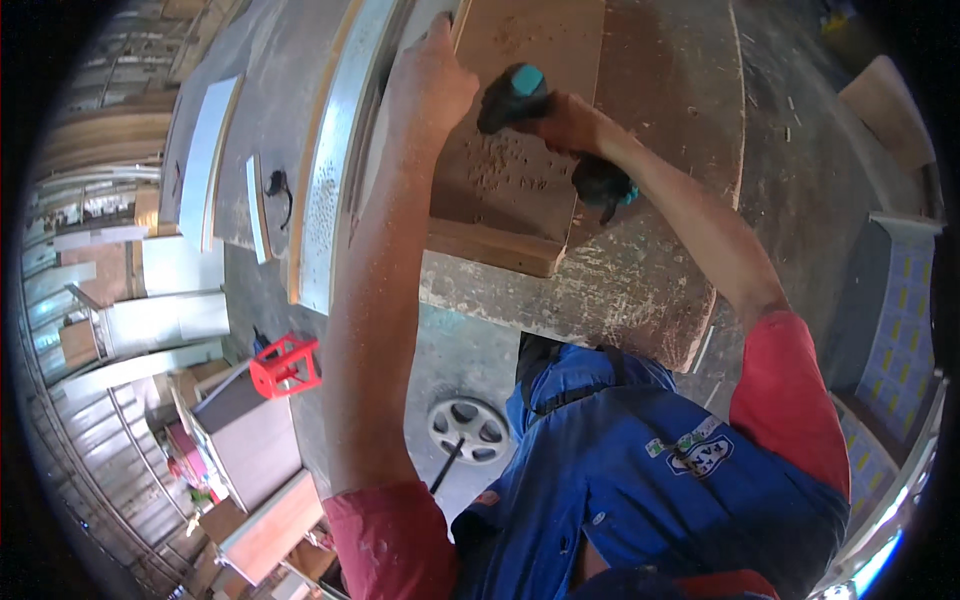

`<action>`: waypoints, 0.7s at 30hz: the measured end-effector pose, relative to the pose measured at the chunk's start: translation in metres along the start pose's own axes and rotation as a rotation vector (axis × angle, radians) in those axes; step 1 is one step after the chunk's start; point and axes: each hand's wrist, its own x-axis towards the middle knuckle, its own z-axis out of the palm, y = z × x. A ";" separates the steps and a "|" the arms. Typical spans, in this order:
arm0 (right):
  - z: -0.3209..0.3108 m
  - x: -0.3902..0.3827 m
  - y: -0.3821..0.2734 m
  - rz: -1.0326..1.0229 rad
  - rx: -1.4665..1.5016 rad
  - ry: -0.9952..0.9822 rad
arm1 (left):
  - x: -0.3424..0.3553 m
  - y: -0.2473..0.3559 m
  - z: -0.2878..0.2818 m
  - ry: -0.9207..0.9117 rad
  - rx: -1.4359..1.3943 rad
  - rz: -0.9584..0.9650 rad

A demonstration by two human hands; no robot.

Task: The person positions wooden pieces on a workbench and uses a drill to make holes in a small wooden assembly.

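My right hand (pixel 568 125) is wrapped round the grip of a black and teal cordless drill (pixel 525 85). The drill's battery end (pixel 603 188) shows below that hand, and its head points left. My left hand (pixel 435 80) reaches farther forward, with its fingers drawn together at the edge of a long pale board (pixel 400 60). What its fingertips pinch, if anything, is hidden. Between my arms lies a brown wooden panel (pixel 540 190) with a thick wooden strip (pixel 495 247) along its near edge. Wood shavings (pixel 500 165) are scattered on the panel.
The panel lies on a worn workbench (pixel 650 270). A long white-faced board (pixel 340 150) stands left of my left arm. Farther left are white strips (pixel 210 160) and a small black object (pixel 278 185). A red stool (pixel 285 367) and a grey wheel-shaped base (pixel 468 430) stand below.
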 end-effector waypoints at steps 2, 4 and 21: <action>-0.003 0.009 -0.010 0.000 0.008 -0.053 | -0.002 -0.002 0.003 -0.007 0.011 -0.039; -0.003 0.014 -0.015 -0.042 -0.005 -0.029 | -0.005 0.000 0.008 0.085 0.026 -0.060; 0.011 0.038 -0.021 -0.130 -0.087 -0.090 | -0.010 0.000 0.003 0.124 0.015 -0.013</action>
